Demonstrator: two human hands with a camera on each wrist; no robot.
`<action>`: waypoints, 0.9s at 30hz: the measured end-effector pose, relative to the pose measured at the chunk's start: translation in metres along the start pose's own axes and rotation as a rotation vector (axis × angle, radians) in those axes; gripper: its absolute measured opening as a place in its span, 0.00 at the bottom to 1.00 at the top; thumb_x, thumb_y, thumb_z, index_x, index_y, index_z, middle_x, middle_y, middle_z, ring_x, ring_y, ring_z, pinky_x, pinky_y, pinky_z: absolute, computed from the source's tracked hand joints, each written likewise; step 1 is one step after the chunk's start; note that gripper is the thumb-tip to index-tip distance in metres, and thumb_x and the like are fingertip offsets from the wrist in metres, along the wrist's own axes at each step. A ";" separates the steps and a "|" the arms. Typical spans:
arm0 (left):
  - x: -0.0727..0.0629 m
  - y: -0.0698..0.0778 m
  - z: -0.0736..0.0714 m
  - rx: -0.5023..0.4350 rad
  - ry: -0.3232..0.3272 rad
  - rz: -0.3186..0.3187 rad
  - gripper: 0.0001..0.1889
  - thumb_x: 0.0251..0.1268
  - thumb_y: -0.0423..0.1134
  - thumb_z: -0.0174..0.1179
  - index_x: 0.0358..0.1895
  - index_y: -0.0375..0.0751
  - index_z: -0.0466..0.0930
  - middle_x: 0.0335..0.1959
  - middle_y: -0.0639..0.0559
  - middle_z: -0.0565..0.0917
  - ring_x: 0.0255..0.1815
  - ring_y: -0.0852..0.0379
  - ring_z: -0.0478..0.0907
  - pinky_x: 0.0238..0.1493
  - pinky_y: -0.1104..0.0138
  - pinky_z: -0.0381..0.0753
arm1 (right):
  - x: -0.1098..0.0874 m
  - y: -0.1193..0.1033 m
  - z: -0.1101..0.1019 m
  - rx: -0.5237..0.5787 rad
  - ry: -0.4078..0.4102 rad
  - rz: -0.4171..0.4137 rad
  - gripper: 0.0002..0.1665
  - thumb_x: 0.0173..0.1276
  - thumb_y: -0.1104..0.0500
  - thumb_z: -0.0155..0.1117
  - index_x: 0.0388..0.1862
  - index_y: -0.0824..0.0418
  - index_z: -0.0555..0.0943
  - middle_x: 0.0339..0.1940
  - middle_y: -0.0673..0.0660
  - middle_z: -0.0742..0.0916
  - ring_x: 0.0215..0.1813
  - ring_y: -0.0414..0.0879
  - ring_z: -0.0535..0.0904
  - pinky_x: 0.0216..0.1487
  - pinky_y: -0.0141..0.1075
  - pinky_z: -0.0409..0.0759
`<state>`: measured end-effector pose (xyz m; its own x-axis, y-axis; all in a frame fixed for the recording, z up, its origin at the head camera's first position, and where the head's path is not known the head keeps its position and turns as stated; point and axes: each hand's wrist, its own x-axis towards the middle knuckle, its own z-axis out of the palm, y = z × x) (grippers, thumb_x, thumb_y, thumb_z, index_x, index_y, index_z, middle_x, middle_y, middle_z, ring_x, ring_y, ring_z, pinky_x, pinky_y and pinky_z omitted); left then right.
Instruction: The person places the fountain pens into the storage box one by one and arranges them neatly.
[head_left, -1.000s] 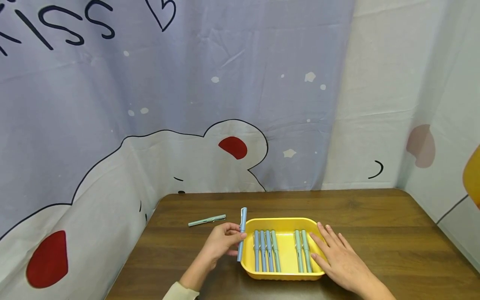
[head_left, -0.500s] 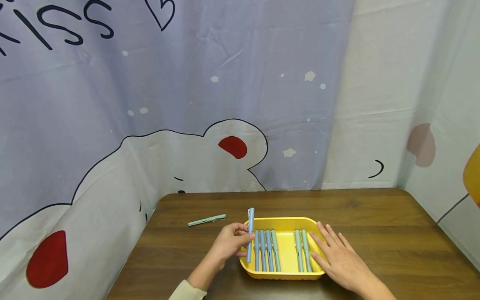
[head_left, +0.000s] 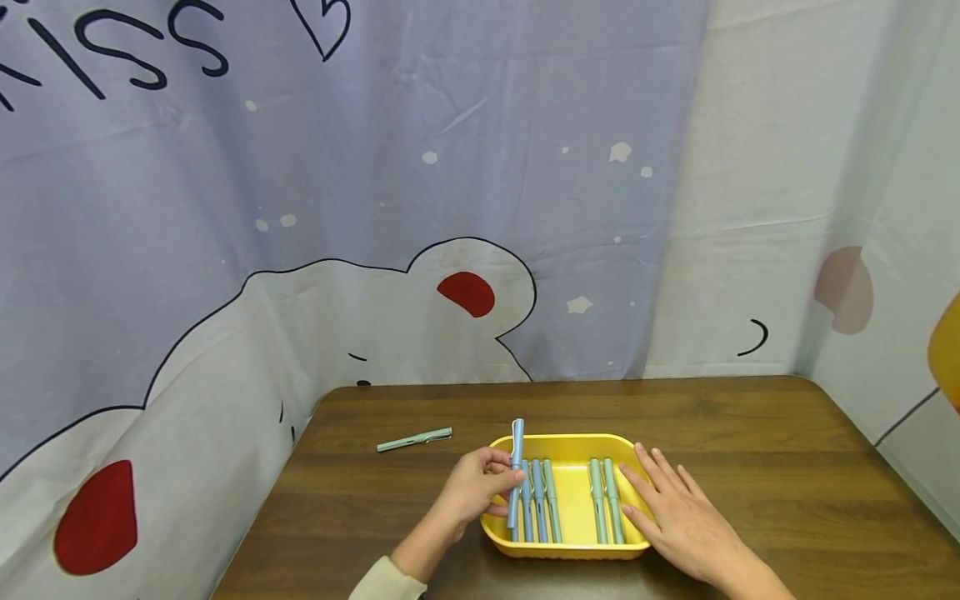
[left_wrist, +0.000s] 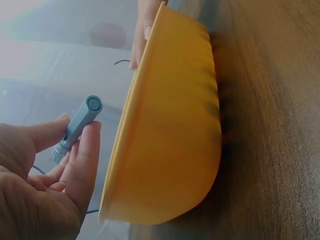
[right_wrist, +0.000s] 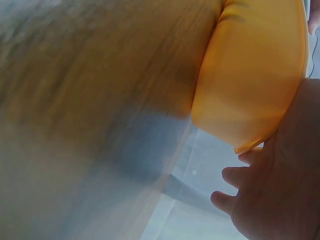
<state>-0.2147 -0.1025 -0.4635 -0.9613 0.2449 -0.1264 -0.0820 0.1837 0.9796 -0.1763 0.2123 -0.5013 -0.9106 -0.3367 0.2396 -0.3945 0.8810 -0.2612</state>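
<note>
My left hand (head_left: pixel 472 490) pinches a blue pen (head_left: pixel 517 467) with a clip, held nearly upright over the left side of a yellow tray (head_left: pixel 577 552). In the left wrist view the blue pen (left_wrist: pixel 82 120) sits between thumb and fingers, above the rim. Inside the tray, blue pens (head_left: pixel 538 500) lie side by side with a green pen (head_left: pixel 552 502) at their right. Two more green pens (head_left: pixel 611 504) lie toward the tray's right end. My right hand (head_left: pixel 678 521) rests with spread, straight fingers on the tray's right rim; the right wrist view shows its fingers by the rim too.
A loose green pen (head_left: pixel 415 439) lies on the wooden table (head_left: pixel 750 442), behind and left of the tray. A printed curtain (head_left: pixel 570 208) hangs right behind the table's far edge.
My left hand has carried the blue pen rightward, from the tray's left rim to over the leftmost pens. The right hand and the tray have stayed in place.
</note>
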 end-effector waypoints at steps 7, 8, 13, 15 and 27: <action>0.001 0.000 0.010 0.018 -0.002 0.005 0.15 0.65 0.38 0.70 0.47 0.31 0.79 0.33 0.48 0.81 0.30 0.55 0.80 0.26 0.62 0.86 | 0.000 0.000 0.000 -0.003 0.001 -0.001 0.34 0.78 0.39 0.53 0.76 0.54 0.71 0.81 0.62 0.63 0.80 0.63 0.59 0.73 0.64 0.57; 0.001 0.000 0.012 0.024 -0.002 0.003 0.15 0.65 0.38 0.70 0.47 0.32 0.79 0.34 0.47 0.81 0.30 0.54 0.80 0.26 0.62 0.86 | 0.000 0.000 0.000 -0.003 0.001 -0.001 0.34 0.78 0.39 0.53 0.76 0.54 0.71 0.81 0.62 0.63 0.80 0.63 0.59 0.73 0.64 0.57; 0.004 -0.001 0.020 0.038 -0.006 -0.003 0.15 0.65 0.37 0.70 0.48 0.32 0.79 0.35 0.47 0.81 0.30 0.53 0.80 0.26 0.62 0.86 | 0.000 0.000 0.000 -0.004 0.000 -0.001 0.34 0.78 0.39 0.53 0.76 0.54 0.71 0.81 0.62 0.63 0.80 0.64 0.59 0.73 0.64 0.57; 0.005 -0.002 0.023 0.038 -0.007 -0.009 0.15 0.65 0.37 0.70 0.48 0.32 0.79 0.34 0.47 0.81 0.30 0.54 0.80 0.25 0.62 0.86 | 0.000 0.000 0.000 -0.002 -0.003 0.001 0.34 0.79 0.39 0.53 0.76 0.54 0.71 0.81 0.62 0.63 0.80 0.63 0.59 0.73 0.65 0.57; 0.010 -0.004 0.041 0.024 -0.034 -0.030 0.12 0.65 0.35 0.69 0.45 0.33 0.79 0.32 0.48 0.81 0.29 0.53 0.79 0.23 0.63 0.86 | 0.000 0.000 0.000 0.000 -0.007 0.003 0.34 0.78 0.39 0.53 0.75 0.54 0.72 0.81 0.62 0.64 0.80 0.64 0.59 0.73 0.65 0.58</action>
<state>-0.2137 -0.0616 -0.4751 -0.9489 0.2709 -0.1616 -0.1043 0.2138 0.9713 -0.1765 0.2124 -0.5015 -0.9127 -0.3363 0.2320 -0.3916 0.8820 -0.2622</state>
